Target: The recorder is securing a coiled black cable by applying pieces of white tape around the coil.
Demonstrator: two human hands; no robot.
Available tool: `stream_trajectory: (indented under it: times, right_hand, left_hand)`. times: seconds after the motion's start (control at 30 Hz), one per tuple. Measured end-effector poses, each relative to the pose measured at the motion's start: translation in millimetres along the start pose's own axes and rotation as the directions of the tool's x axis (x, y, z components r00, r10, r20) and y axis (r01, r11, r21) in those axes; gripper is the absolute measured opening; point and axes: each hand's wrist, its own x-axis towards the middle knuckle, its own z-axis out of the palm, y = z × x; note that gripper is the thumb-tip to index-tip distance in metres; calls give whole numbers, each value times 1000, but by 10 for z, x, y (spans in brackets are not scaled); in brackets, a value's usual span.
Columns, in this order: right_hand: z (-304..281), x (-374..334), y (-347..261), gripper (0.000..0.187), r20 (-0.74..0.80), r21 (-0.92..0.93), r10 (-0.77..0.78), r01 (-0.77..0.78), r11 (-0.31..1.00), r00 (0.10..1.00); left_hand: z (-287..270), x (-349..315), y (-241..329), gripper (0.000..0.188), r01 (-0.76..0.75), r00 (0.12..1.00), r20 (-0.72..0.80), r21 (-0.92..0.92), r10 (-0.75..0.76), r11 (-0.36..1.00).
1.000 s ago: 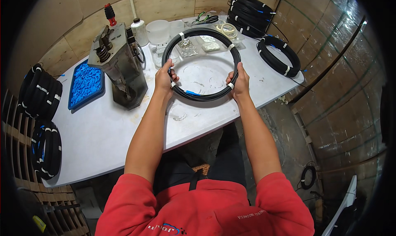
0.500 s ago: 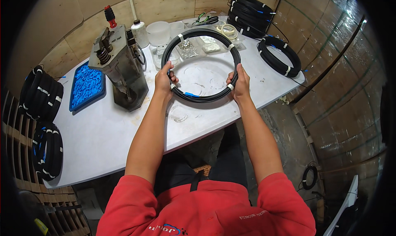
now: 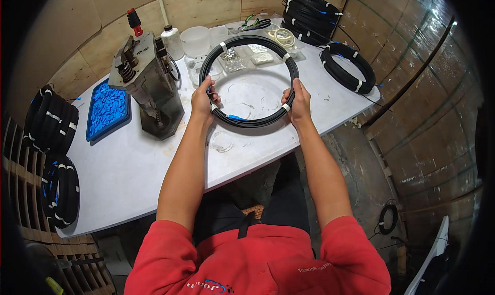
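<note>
Between my hands I hold a round coil of black cable [image 3: 249, 41], bound with white tape at several spots. A blue connector [image 3: 236, 118] lies along its near inner edge. My left hand [image 3: 204, 98] is closed round the coil's left side, with a small dark blue piece showing by the fingers. On the opposite side my right hand [image 3: 298, 100] grips the coil, thumb on top and fingertips curled inside the ring. The coil is tilted above the white table [image 3: 242, 156], its far part in front of clear trays.
Left of the coil stands a metal press [image 3: 157, 89], beside a blue tray [image 3: 108, 136] of small blue parts. A white bottle [image 3: 173, 42] and tubs [image 3: 196, 41] are behind. More cable coils [image 3: 312, 19] are stacked at the far right, one coil [image 3: 348, 68] near them, others [image 3: 51, 120] at left.
The held coil and both my hands have shifted very slightly left in the picture. My grip looks the same.
</note>
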Motion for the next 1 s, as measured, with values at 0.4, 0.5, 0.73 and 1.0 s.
stream_trajectory:
  times: [0.4, 0.5, 0.73, 1.0]
  right_hand:
    - [15, -57, -50, 56, -10, -82, -154, 153, 985, 988]
    - [13, -113, -170, 64, 86, 164, -125, 110, 980, 988]
    - [-156, -86, -663, 60, 309, 98, -199, 177, 979, 930]
    - [-183, 37, -1225, 48, 238, -685, -106, 244, 686, 965]
  left_hand:
    - [111, -115, 109, 49, -306, 949, 128, 177, 287, 935]
    - [-68, -62, 299, 50, -381, 894, 327, 198, 306, 903]
    - [-168, -134, 499, 58, -383, 782, 499, -87, 373, 920]
    - [-90, -178, 577, 40, -542, 816, 438, 356, 376, 761]
